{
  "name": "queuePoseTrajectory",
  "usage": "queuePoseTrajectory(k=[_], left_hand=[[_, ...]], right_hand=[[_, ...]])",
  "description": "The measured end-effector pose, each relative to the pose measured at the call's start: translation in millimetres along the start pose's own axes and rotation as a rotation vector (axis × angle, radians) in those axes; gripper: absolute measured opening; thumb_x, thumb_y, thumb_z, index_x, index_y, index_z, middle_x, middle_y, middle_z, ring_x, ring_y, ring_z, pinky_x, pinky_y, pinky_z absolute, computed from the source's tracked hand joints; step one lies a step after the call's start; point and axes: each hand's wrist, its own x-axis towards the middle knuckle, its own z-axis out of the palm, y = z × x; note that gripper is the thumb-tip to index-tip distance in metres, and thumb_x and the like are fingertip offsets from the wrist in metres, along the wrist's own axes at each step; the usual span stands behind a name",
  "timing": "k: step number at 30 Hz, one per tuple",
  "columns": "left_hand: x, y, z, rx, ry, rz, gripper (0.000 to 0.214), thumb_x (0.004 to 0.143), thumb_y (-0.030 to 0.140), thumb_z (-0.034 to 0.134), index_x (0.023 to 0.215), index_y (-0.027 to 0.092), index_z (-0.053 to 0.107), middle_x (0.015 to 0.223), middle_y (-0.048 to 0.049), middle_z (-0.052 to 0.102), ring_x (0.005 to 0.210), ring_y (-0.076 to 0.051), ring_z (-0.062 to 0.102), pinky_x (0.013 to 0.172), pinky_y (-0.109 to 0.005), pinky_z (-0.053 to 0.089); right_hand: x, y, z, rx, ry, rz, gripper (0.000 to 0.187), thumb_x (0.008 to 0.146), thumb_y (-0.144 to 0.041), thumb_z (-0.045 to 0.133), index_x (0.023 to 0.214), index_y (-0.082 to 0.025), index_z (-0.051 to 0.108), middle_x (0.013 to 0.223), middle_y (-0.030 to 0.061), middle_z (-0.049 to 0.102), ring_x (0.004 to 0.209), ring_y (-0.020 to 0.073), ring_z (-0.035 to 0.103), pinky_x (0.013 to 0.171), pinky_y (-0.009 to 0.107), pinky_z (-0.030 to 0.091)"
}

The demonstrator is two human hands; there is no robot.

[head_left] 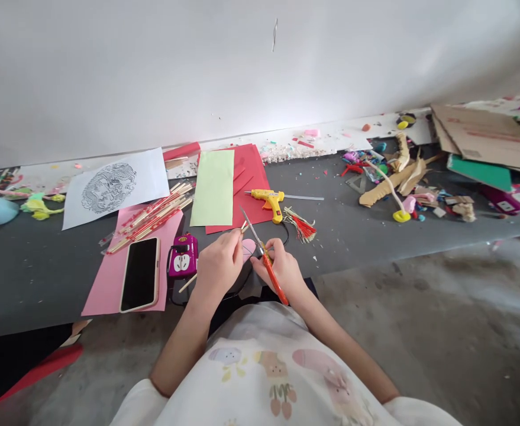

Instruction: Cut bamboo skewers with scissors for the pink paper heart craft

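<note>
The left hand (219,259) pinches a slender pale wooden stick (188,283), tip toward one o'clock; the right hand (285,269) grips red-handled metal scissors (266,260), whose blades should meet the stick squarely.

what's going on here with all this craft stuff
A person is working at a dark grey table. The left hand grips a thin stick, and the right hand holds red-handled scissors, their blades near the stick's upper end. A yellow glue gun lies just beyond the hands, and a phone rests on pink paper.
</note>
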Motion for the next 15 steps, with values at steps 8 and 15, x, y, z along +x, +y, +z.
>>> queuePoseTrajectory(k=[8,15], left_hand=[[-0.8,2.4,-2.1,0.015,-0.012,0.006,0.023,0.093,0.022,0.040,0.102,0.019,0.061,0.086,-0.0044,0.071,0.074,-0.015,0.065,0.060,-0.023,0.039],[-5.5,12.7,-8.3,0.128,-0.066,0.054,0.020,0.093,0.021,0.041,0.099,0.020,0.060,0.078,-0.0008,0.067,0.068,-0.014,0.062,0.056,-0.026,0.034]], right_hand=[[-2.8,0.9,-0.9,-0.055,0.042,-0.031,0.024,0.079,-0.045,0.053,0.069,-0.023,0.047,0.065,0.0002,0.062,0.057,0.0158,0.055,0.056,0.024,0.033],[-7.7,9.0,-11.6,-0.079,0.004,-0.054,0.032,0.080,-0.046,0.054,0.062,-0.022,0.043,0.053,-0.0030,0.051,0.049,0.0116,0.040,0.053,0.023,0.027]])
